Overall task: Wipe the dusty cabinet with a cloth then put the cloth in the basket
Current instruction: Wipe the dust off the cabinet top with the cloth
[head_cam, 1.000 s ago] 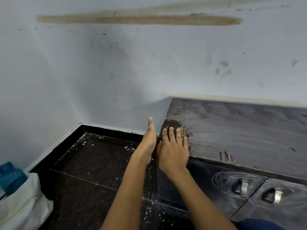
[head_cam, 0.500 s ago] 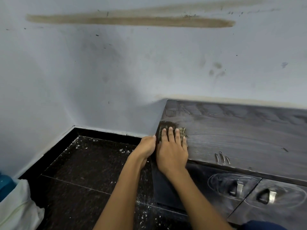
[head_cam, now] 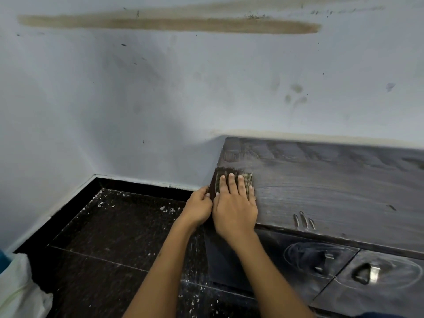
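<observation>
Cloth (head_cam: 234,177) sits at the near-left corner of the cabinet (head_cam: 332,180) top, flat under the right hand (head_cam: 234,206), only its far edge and sides showing past the fingertips. Right hand lies palm down, fingers straight and close together, pressing the cloth onto the wood; forearm runs back toward the camera, wrist about over the front edge. Long axis of the cloth runs left-right, across the fingers. Left hand (head_cam: 198,207) is just beside it, off the cabinet's left side, fingers curled at the corner edge; touching or catching the cloth's overhang, cannot tell which. Right hand is plainly the working one.

Dust streaks cover most of the top to the right and back, so wiping looks far from done; likely next stroke goes rightward or away from the corner. Drawer fronts with metal handles (head_cam: 367,275) below are dusty too. No basket identifiable; a white bag (head_cam: 18,292) shows at the bottom left on the floor (head_cam: 114,237).
</observation>
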